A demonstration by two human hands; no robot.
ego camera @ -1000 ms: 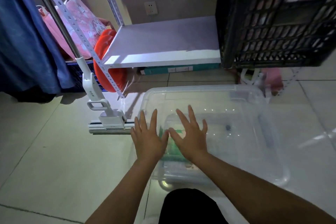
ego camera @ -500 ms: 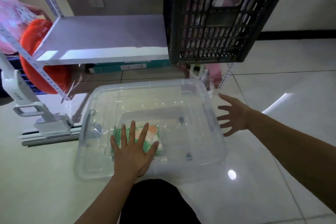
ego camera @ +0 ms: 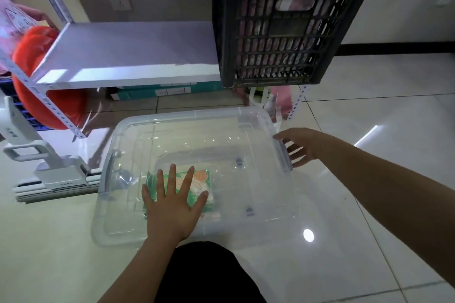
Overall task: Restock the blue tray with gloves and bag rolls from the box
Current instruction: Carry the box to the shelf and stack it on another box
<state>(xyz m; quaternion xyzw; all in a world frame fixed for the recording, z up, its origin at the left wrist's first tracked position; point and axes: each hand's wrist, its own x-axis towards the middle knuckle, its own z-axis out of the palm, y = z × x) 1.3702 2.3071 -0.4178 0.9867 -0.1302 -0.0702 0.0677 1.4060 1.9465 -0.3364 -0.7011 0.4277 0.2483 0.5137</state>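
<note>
From the head camera: the clear box (ego camera: 194, 174) is sitting on the tiled floor (ego camera: 369, 204) with its lid (ego camera: 221, 135) on. The left hand (ego camera: 172, 206) is lying flat on the lid, fingers spread, right over a green packet (ego camera: 197, 187) showing through the plastic. The right hand (ego camera: 299, 146) is reaching to the box's right edge, fingers open and touching the grey latch (ego camera: 283, 155). A black crate (ego camera: 283, 32) is sitting on the shelf (ego camera: 128, 56) behind.
</note>
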